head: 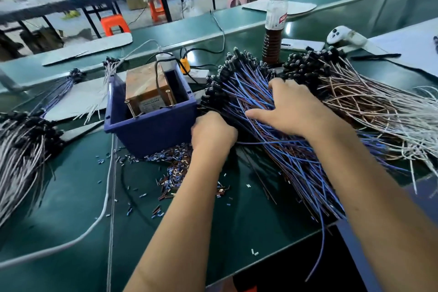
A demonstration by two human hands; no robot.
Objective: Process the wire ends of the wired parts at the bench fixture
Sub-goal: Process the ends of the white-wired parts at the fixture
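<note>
Holding fixture (pixel 151 92): blue bin (pixel 151 130)

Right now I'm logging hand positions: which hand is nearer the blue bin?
Left. The left hand sits just beside the blue bin, at its right wall; the right hand lies farther right on the blue-wire pile.

Even bright indoor light; soft motion blur; edges bowed, background hazy.

A bottle (pixel 275 19) of dark liquid stands near a white handheld device (pixel 343 35), perhaps a controller, with 2 orange stools (pixel 115 25) behind.
</note>
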